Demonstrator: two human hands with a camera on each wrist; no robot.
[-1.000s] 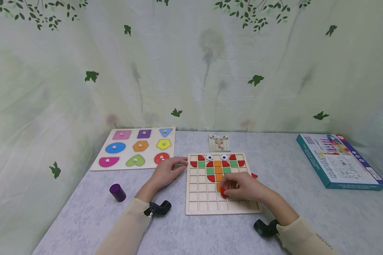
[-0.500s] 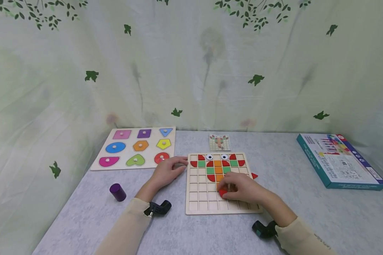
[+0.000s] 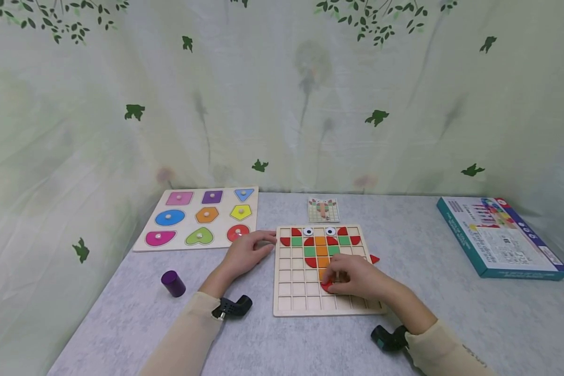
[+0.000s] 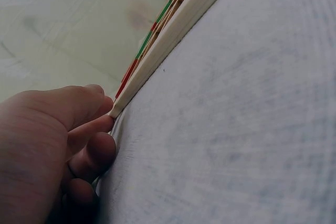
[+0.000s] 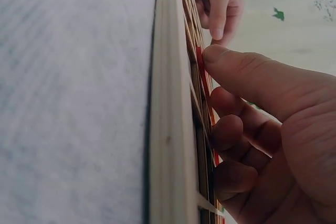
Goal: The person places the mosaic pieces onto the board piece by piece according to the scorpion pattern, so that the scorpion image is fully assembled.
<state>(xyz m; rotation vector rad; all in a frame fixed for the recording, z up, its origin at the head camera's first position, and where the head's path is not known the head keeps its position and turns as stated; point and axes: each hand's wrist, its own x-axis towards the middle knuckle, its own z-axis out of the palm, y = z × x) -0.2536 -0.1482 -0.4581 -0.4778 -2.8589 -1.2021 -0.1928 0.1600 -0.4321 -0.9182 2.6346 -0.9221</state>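
My right hand (image 3: 354, 274) is over the lower middle of a wooden grid board (image 3: 291, 290). Its thumb and fingertips hold a red rounded piece (image 3: 326, 288) low against the grid, partly hidden by the fingers. In the right wrist view the thumb touches the red piece (image 5: 200, 61), and the other fingers curl beside it. My left hand (image 3: 248, 253) rests its fingertips against the board's left edge, fingers extended. Red, green and orange pieces (image 3: 320, 250) and two eye pieces (image 3: 330, 231) sit in the upper grid squares.
A small pattern card (image 3: 323, 211) lies behind the board. To the left are a knobbed shape puzzle (image 3: 221, 235) and a purple cylinder (image 3: 173, 284). A loose red piece (image 3: 374, 259) lies by the board's right edge. At right is a flat teal box (image 3: 503, 240).
The red piece in my right hand has tipped down and shifted slightly left, now lying flatter against the grid. My left hand has stayed at the board's edge.
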